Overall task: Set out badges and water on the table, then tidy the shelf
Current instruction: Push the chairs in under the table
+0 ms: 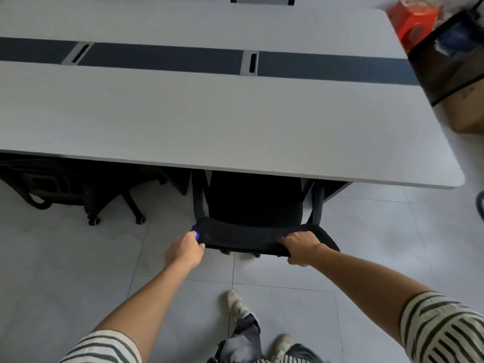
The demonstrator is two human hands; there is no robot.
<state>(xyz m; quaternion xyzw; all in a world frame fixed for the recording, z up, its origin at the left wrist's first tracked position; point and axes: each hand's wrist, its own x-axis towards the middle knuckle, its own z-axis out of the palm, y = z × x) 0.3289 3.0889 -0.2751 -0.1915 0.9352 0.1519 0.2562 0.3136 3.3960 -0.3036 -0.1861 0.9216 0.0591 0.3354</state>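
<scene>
Plainly, both hands were fastened on the black chair (254, 200): the left hand (186, 248) gripped the left corner of its backrest (243, 235), with something small and blue (195, 230) at the fingertips that I could not identify, and the right hand (301, 246) was curled over the top edge further right. The chair sat tucked under the near edge of the grey table (209, 113); no badges or water showed anywhere in view. Pulled askew, an armrest (317, 203) would probably snag the table's underside and jolt it. Pulled straight and fast, the chair could roll onto the pale shoe (235, 305) close behind it. If the blue thing was loose, that grip might well drop it.
</scene>
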